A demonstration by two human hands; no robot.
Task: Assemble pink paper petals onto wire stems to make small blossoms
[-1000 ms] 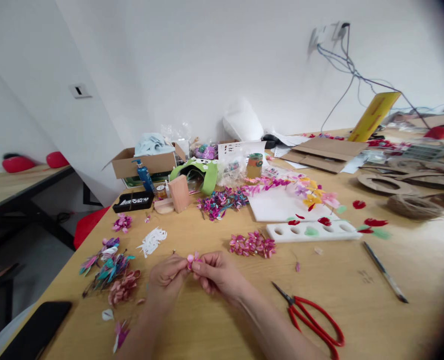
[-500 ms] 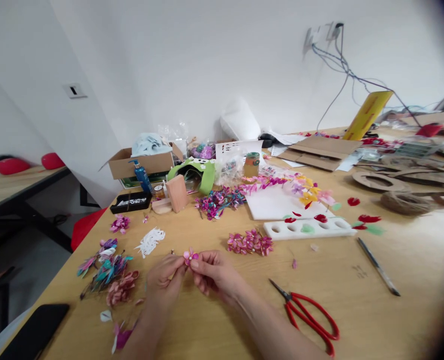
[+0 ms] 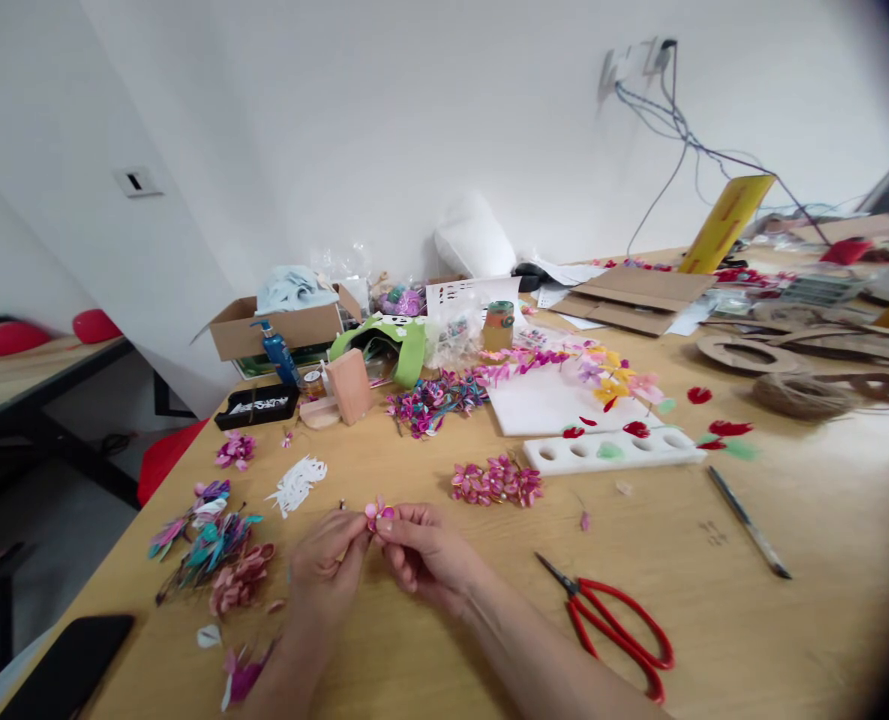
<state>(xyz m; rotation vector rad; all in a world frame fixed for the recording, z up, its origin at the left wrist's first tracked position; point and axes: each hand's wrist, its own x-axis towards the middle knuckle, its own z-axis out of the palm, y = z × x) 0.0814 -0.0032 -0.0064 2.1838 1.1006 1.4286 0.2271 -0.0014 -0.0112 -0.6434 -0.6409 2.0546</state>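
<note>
A small pink paper flower point(image 3: 378, 514) is pinched between the fingertips of both hands just above the wooden table point(image 3: 789, 620). My left hand point(image 3: 328, 567) grips it from the left with curled fingers. From the right, my right hand point(image 3: 425, 550) closes on its petals. A heap of pink and magenta flowers point(image 3: 498, 482) lies just beyond my right hand. To the left of my left hand lies a bunch of teal, purple and dusty pink flowers point(image 3: 215, 555).
Red-handled scissors point(image 3: 616, 628) lie right of my right forearm. Further right lie a thin tool point(image 3: 749, 522), a white paint palette point(image 3: 613, 448) and a white board point(image 3: 556, 400). A cardboard box point(image 3: 275, 325), a blue bottle point(image 3: 273, 352) and a black phone point(image 3: 69, 665) sit left.
The view has shifted a little to the left and up. Both hands keep hold of the pink flower and have turned it slightly between the fingertips.
</note>
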